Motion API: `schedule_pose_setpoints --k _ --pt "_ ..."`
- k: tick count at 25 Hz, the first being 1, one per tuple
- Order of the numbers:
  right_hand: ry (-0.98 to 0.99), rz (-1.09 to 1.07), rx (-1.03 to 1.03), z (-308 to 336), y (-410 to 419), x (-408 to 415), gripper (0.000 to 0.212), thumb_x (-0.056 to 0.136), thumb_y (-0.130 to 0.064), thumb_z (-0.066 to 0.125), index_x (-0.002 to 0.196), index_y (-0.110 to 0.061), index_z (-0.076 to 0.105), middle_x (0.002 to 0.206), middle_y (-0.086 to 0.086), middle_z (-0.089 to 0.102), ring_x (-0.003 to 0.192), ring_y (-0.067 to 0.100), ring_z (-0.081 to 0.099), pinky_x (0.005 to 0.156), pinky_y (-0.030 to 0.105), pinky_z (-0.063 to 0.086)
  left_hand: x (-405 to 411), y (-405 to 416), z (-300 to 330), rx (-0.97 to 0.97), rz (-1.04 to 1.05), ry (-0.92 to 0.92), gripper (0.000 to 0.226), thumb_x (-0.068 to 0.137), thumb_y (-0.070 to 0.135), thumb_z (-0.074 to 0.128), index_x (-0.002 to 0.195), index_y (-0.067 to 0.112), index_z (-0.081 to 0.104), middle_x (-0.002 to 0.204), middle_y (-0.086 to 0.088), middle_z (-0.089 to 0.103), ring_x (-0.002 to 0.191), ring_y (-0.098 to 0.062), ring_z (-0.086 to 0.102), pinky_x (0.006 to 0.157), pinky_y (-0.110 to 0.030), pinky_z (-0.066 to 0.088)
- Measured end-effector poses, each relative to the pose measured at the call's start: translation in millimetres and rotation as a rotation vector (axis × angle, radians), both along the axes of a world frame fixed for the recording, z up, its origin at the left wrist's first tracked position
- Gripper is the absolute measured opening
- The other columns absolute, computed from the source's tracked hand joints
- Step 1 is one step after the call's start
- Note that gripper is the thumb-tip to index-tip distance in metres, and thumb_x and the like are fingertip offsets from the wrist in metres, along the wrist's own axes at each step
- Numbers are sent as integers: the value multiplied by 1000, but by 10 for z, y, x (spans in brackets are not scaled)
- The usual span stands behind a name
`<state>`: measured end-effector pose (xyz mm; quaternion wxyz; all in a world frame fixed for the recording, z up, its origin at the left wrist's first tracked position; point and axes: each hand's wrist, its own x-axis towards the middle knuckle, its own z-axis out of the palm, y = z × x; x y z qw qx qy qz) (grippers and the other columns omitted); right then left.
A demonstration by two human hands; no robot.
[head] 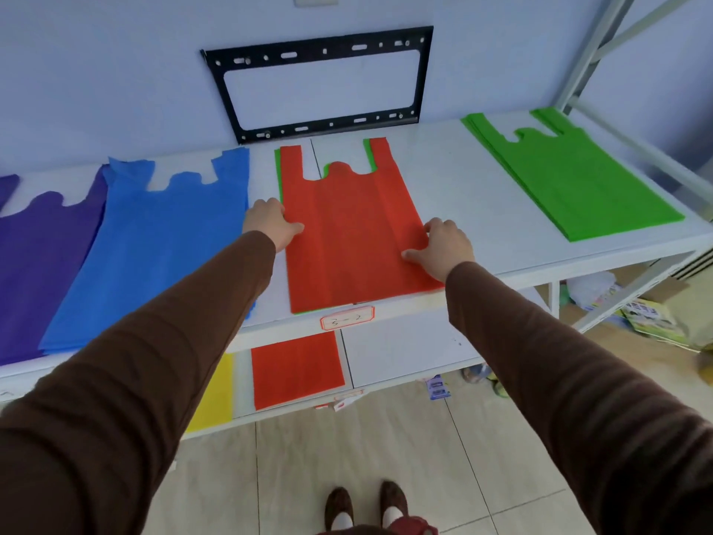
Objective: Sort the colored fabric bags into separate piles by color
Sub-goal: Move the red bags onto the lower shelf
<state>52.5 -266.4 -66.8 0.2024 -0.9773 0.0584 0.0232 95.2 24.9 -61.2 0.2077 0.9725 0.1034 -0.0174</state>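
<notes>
A red bag (347,233) lies flat in the middle of the white shelf (443,179), on top of a green bag (277,175) whose edge peeks out along its left side and handles. My left hand (270,222) grips the red bag's left edge, thumb on top. My right hand (443,245) grips its right edge with curled fingers. A pile of green bags (559,179) sits at the right. A blue pile (154,245) and a purple pile (38,264) lie at the left.
On the lower shelf lie a red pile (297,368) and a yellow pile (214,395). A black metal bracket (320,52) leans on the wall behind. A label (347,317) marks the shelf's front edge. Packages and clutter (648,314) sit on the floor at the right.
</notes>
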Motion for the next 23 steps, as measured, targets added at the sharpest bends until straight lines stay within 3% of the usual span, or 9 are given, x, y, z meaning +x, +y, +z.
schedule_pose_setpoints --k 4,13,16,19,23 --pt "75 22 55 59 -63 101 67 75 -46 77 123 -9 48 122 12 60 110 32 58 88 37 45 83 -55 -53 0 43 7 62 84 42 69 131 6 51 128 -16 48 117 -34 52 101 -44 44" --pt "49 84 128 131 -30 69 59 77 -34 76 120 -17 41 106 6 63 98 32 61 79 36 46 161 -61 10 -80 48 81 59 82 34 74 128 3 54 124 -16 58 111 -32 58 95 -39 47" --pt "57 60 147 118 -32 73 50 78 -34 74 114 -17 44 98 1 59 95 30 60 75 34 42 139 -84 44 -84 30 96 43 83 31 73 114 4 60 114 -15 63 100 -30 60 85 -37 47" --pt "58 52 165 121 -34 94 30 81 -35 68 100 -20 50 95 0 60 95 29 60 73 32 39 107 -84 36 -68 35 22 30 81 30 75 92 12 54 100 -12 61 83 -25 56 70 -35 44" --pt "9 60 180 132 -15 94 22 88 -33 61 104 -20 53 100 4 62 98 30 60 76 32 39 36 -78 -11 -6 5 -47 28 84 33 70 94 16 51 91 -5 60 81 -23 56 68 -35 43"
